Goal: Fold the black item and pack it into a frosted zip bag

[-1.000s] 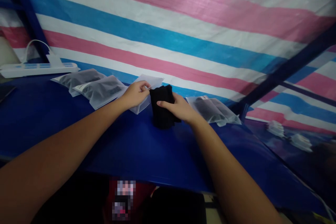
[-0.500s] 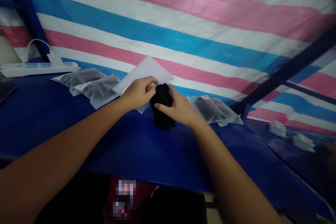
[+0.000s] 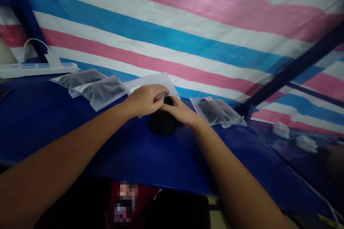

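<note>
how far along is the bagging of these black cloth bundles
Done: two filled pouches lie left on the blue table, and more filled pouches on the right. In hand: the left hand pinches an empty frosted pouch at its mouth while the right hand presses the black folded cloth toward it. Left: the cloth is still outside the pouch, unsealed.

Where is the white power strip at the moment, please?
In the head view the power strip lies at the far left of the blue table, against the striped tarp, just left of two filled clear bags.
</note>
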`<state>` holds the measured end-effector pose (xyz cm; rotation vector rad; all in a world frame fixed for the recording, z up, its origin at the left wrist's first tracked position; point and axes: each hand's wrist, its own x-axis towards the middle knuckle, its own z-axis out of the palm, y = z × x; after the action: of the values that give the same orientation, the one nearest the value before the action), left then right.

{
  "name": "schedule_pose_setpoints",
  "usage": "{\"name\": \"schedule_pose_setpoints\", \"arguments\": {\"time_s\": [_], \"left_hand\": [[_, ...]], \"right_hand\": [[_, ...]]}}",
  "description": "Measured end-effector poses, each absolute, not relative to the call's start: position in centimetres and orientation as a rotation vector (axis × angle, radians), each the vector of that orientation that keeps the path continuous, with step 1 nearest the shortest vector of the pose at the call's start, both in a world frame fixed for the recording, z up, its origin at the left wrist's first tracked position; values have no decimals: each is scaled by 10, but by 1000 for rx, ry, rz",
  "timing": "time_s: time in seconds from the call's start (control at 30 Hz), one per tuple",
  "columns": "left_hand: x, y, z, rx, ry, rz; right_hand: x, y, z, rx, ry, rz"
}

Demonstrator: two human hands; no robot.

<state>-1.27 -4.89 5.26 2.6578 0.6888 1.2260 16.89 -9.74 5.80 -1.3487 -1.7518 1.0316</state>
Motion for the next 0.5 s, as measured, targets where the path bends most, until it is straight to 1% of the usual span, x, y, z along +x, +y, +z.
{"name": "schedule_pose_setpoints", "arguments": {"time_s": [0.1, 0.2, 0.27, 0.37, 0.43, 0.5], "left_hand": [[-11, -44, 47, 2673, 740, 1221], [-10, -35, 37, 2646, 853, 1166], [-12, -31, 30, 2622, 946, 1078], [-17, -25, 22, 2628, 1164, 853], [-20, -23, 20, 2635, 1301, 693], [-21, -23, 20, 2620, 1329, 621]], "right_hand": [[170, -95, 53, -1363, -1579, 1147], [175, -90, 44, -1363, -1491, 1156], [178, -87, 39, -1375, -1479, 1157], [183, -84, 35, -1405, -1441, 1181], [184, -82, 35, -1452, -1418, 1145], [185, -81, 36, -1512, -1414, 1075]]}}
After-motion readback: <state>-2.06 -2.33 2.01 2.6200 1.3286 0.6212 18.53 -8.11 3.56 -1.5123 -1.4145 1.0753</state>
